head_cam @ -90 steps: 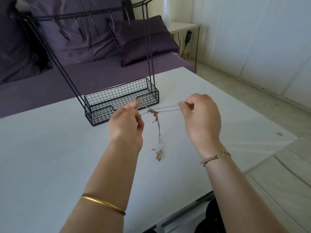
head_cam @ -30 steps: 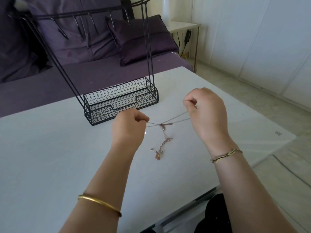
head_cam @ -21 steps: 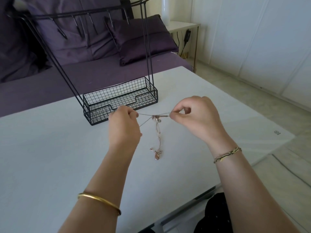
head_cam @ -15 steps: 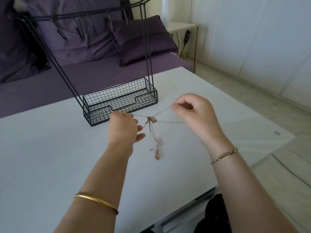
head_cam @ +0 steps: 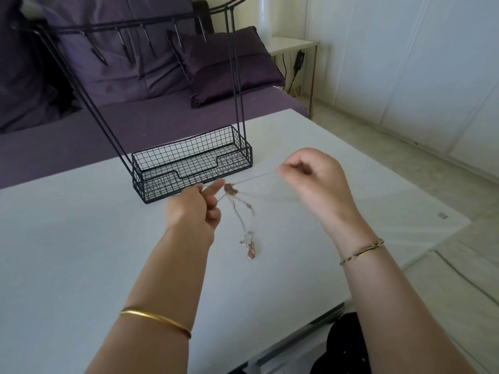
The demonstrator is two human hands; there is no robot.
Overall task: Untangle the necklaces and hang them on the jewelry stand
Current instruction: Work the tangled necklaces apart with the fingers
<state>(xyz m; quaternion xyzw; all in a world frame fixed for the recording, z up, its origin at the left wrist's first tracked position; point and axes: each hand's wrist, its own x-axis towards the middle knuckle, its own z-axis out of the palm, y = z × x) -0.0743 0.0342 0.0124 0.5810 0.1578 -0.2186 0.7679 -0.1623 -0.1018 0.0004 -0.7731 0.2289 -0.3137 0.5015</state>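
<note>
Wide white table here, open surface running left and toward the person, while its right edge cuts diagonally away just past the right hand and drops to the floor; the near edge sits low at the right, by the lap. Both hands are up over the middle of the table with the necklaces strung between them. The left hand has its fingers curled, forefinger and thumb reaching forward and pinching thin chain right beside the knot. The right hand pinches a strand between thumb and forefinger, the other fingers tucked in, and that strand runs taut down and left to the knot. A second faint strand runs from the knot toward the right wrist. From the knot the tangled chains hang down between the two forearms, ending in a pink pendant at the tabletop; touching or just off it, hard to tell. The black wire stand is just beyond the left fingertips, its basket base near the knot, its tall legs rising to a bar of hooks well above the hands. Behind it, a purple sofa with a cushion, and a small side table at the wall. A gold bangle rides the left forearm, a thin bracelet the right wrist.
</note>
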